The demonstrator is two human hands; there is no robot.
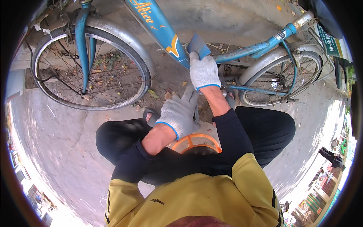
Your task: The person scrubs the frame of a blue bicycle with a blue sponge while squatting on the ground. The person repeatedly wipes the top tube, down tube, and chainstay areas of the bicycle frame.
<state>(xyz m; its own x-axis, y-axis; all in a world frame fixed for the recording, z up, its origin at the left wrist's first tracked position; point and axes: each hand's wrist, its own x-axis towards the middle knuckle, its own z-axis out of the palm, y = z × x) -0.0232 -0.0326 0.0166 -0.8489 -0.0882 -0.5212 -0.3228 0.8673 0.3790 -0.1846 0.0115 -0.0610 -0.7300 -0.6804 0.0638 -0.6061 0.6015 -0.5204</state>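
A blue bicycle frame [158, 28] with orange lettering spans the upper view, between the front wheel [90, 68] and the rear wheel [280, 76]. My right hand [204, 71], in a white knit glove with blue cuff, is closed on a flat blue-grey piece [199, 46], perhaps sandpaper or a scraper, at the bottom of the down tube. My left hand [180, 112], in a matching glove, is lower and to the left, near the crank area, with its fingers extended towards the frame. Whether it touches or holds anything there cannot be told.
An orange round-rimmed stool [198, 136] shows between my legs. Sandalled feet [151, 116] rest on the ground below the bicycle. Behind it runs a concrete wall or ledge [241, 20]. Fallen leaves and small fruit lie around the front wheel. Assorted goods line the right rim.
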